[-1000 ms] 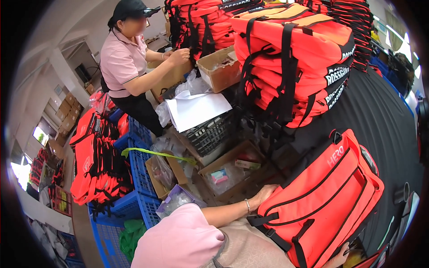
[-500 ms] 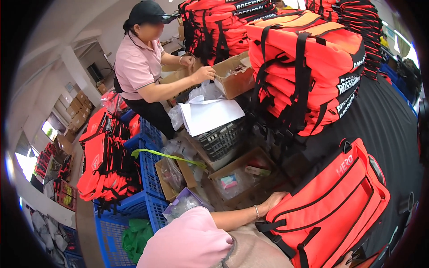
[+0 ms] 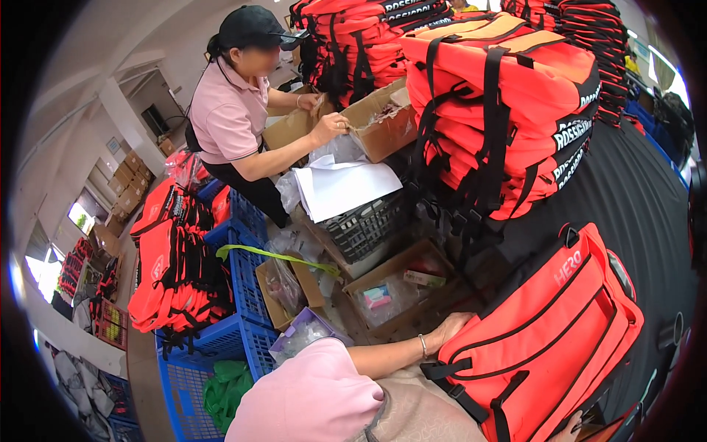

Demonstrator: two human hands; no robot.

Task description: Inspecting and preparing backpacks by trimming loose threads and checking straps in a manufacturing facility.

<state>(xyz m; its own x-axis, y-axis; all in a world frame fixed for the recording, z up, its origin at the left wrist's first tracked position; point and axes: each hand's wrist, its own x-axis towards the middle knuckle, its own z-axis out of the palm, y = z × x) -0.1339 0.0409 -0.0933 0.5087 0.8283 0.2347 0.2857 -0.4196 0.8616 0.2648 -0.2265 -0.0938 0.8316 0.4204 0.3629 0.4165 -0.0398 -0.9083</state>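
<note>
A bright red-orange backpack (image 3: 545, 331) with black zips, piping and straps lies tilted on the black-covered table at the lower right. My left hand (image 3: 451, 331) grips its left edge, the fingertips partly hidden by the fabric. A bracelet circles that wrist. My right hand (image 3: 571, 429) shows only in small part at the bottom, beside the backpack's lower edge; its fingers are mostly hidden. Black straps with buckles (image 3: 458, 392) hang from the backpack's lower left side towards my lap.
A tall stack of similar backpacks (image 3: 508, 125) stands on the black table cover (image 3: 618, 195) ahead. Across, a co-worker (image 3: 228, 110) handles an open cardboard carton (image 3: 381, 125). White sheets (image 3: 346, 190) top a dark basket. Blue crates (image 3: 254, 346) and low cartons (image 3: 401, 283) sit to the left.
The co-worker's head and hands have shifted slightly at the carton. My hands and the backpack stay almost where they were.
</note>
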